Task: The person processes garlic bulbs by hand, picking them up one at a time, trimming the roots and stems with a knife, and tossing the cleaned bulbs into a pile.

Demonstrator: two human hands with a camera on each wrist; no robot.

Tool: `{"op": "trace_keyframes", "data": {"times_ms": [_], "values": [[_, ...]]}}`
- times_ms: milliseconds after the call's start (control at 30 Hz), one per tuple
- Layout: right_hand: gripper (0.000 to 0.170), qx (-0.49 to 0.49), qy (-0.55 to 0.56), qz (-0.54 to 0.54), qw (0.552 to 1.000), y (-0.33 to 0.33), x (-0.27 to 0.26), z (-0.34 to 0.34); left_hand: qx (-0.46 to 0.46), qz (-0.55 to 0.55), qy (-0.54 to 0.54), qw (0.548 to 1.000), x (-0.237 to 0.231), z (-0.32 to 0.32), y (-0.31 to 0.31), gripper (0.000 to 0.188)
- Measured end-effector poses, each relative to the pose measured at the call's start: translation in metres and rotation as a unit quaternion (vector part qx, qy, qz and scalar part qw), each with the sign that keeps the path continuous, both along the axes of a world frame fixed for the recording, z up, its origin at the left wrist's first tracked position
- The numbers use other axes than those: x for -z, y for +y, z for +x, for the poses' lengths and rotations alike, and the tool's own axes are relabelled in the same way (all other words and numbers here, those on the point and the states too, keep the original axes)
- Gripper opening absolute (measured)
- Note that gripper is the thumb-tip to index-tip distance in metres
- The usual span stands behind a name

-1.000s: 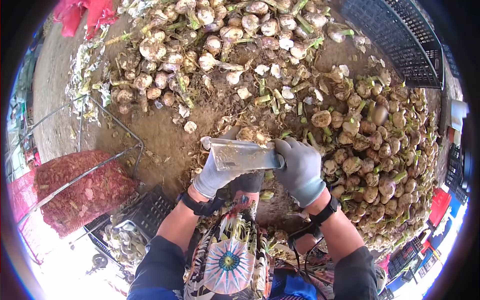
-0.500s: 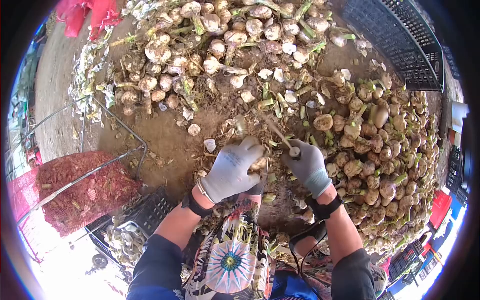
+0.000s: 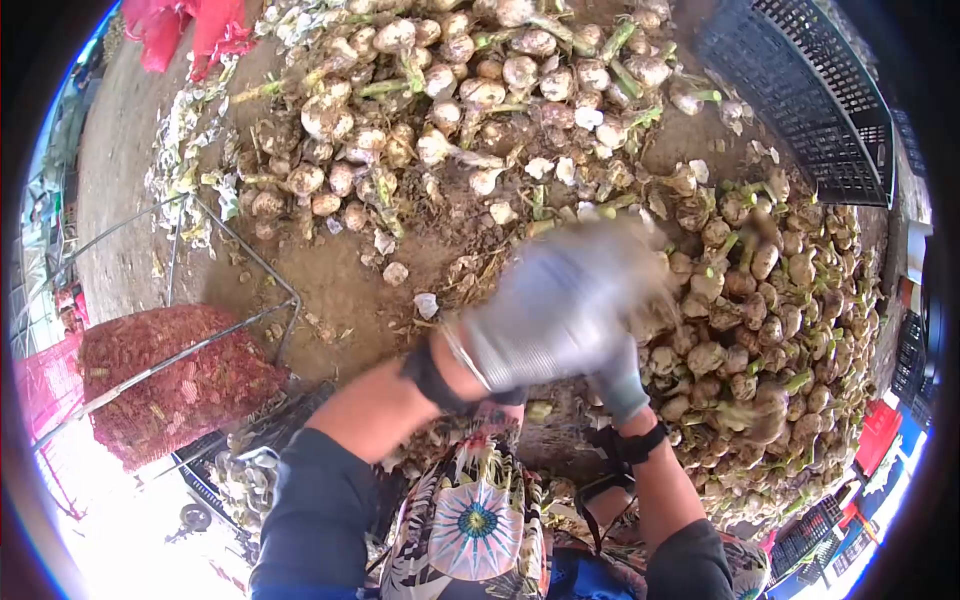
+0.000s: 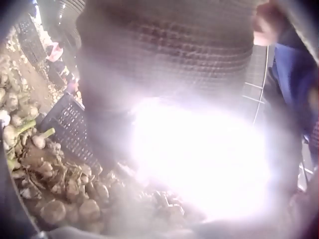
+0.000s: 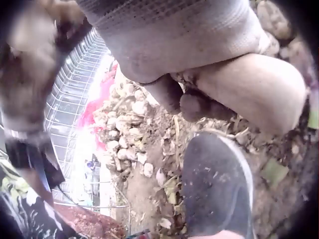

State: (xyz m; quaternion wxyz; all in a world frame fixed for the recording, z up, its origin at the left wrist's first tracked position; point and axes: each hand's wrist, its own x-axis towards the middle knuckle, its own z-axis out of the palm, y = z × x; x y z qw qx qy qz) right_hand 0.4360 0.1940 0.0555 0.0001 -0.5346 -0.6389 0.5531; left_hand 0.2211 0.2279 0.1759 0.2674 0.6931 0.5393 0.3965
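My left hand [image 3: 570, 300], in a grey glove and blurred by motion, stretches rightward across the front of my right hand in the head view. Its fingers look extended toward the garlic pile [image 3: 735, 360]. A blurred garlic bulb [image 3: 765, 415] shows over that pile, apart from the hand. My gloved right hand [image 5: 184, 45] grips a cleaver by its pale wooden handle [image 5: 259, 94], whose rounded end sticks out of the fist. The blade is hidden now. Strong glare fills much of the left wrist view, over a knitted glove cuff [image 4: 164, 45].
More garlic with stems [image 3: 480, 90] lies ahead on the dirt floor. Black crates [image 3: 800, 90] stand at far right. On the left are a red mesh sack [image 3: 180, 380] and a metal frame [image 3: 250, 255]. A dark shoe [image 5: 217, 184] rests below the right hand.
The cleaver blade, held across both hands at first, went out of sight. My left hand gripped a garlic bulb half a second ago, then swung right over the right hand.
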Motion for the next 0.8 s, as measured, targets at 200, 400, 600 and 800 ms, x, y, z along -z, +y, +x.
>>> {"op": "trace_keyframes", "data": {"times_ms": [200,400,600,800], "values": [[0.015,0.209,0.048,-0.144,0.966,0.029,-0.022,-0.007,-0.125,-0.082,0.545,0.825,0.128,-0.165,0.012,0.050],[0.020,0.228,0.125,-0.156,0.953,0.041,-0.037,-0.040,-0.255,-0.150,0.117,0.948,0.109,-0.118,-0.023,0.047],[0.028,0.256,0.221,-0.161,0.927,0.045,-0.043,-0.067,-0.102,-0.319,0.276,0.901,0.119,-0.079,-0.018,0.055],[0.026,0.271,0.188,-0.148,0.932,0.046,-0.051,-0.056,0.002,-0.327,0.404,0.855,0.110,-0.061,-0.004,0.061]]}}
